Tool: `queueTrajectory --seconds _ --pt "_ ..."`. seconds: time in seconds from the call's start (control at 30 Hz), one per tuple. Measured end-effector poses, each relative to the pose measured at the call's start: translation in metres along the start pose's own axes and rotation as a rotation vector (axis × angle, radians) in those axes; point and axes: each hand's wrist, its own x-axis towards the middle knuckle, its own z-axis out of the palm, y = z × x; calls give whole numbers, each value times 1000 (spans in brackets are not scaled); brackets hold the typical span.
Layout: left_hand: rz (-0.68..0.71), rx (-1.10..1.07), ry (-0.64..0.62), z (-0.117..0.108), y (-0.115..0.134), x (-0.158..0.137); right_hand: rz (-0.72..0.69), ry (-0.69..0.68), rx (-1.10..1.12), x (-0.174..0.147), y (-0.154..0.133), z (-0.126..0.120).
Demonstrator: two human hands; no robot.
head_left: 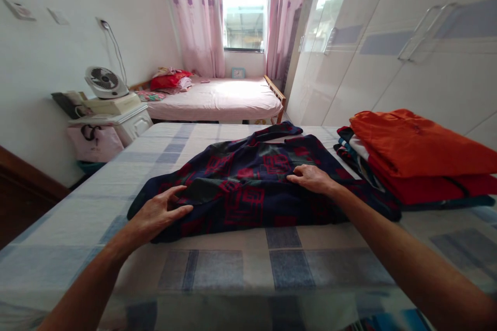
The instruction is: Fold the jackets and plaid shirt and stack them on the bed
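Note:
A dark navy long-sleeved shirt (248,181) with red geometric patterns lies spread and slightly rumpled across the bed in front of me. One sleeve reaches toward the far side. My left hand (161,210) rests at the garment's left part, thumb and fingers apart, beside a raised greenish-grey fold. On the right half, my right hand (312,178) has its fingers drawn together at the fabric and appears to pinch it; the exact contact is hard to see.
The bed (233,269) has a blue-and-white checked sheet. A stack of folded clothes (419,145), orange on top, stands to the right, close to the shirt. Beyond are a pink-covered bed (233,95), a white wardrobe (388,26) and a fan (104,81) on a cabinet.

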Motion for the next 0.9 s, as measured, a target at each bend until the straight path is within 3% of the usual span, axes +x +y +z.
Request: queueTrajectory --seconds 0.03,0.1,0.27,0.37,0.47,0.63,0.73,0.9 --pt "9 -13 3 1 -2 -1 -18 -36 35 7 -1 2" --pt "31 -64 8 4 -5 -3 -48 18 151 18 -1 0" --pt "51 -163 -43 7 -8 -7 -96 433 586 46 -5 -35" --pt "39 -92 -27 8 -11 -6 -156 631 668 60 -11 -64" --pt "34 -8 -34 9 -13 -5 -245 732 700 64 -18 -88" --pt "72 159 32 9 5 -6 -304 722 672 51 -18 -105" --pt "118 260 96 10 23 -5 -300 629 513 41 -10 -98" --pt "235 439 111 11 50 15 -174 533 187 39 8 -81"
